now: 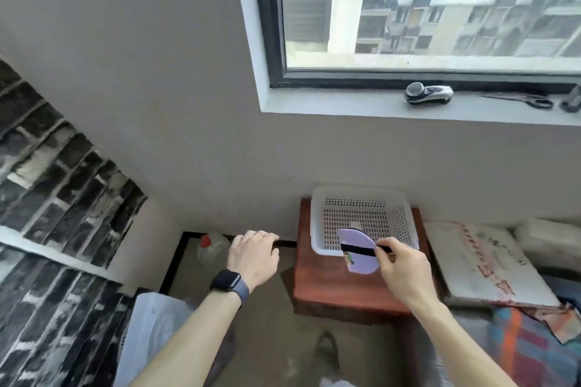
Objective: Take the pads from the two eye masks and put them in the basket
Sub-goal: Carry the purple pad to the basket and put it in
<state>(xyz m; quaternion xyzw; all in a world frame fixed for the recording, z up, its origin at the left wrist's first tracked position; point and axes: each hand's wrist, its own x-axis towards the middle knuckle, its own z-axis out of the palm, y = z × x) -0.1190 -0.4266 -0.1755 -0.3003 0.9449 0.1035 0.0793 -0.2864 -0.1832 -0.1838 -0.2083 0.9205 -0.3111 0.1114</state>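
From the head view, the right hand (401, 273) pinches the black strap (361, 250) of a lilac mask (358, 253) between thumb and fingers, closed tight on it. The mask hangs tilted over the near rim of the white basket (317, 229), half above the basket and half above the red-brown table (333, 286). Something small and pale lies on the basket floor just behind the mask; it may be a pad, though it is too hidden to be sure. The left hand (253, 258) hangs well to the left of the table, fingers curled loosely downward with nothing in them, a ring on one finger and a dark watch (228, 281) on the wrist. Below it stands a clear jug (210, 248) with a red cap. On the sill (345, 104) rest a shaver (429, 93) and scissors (528, 99).
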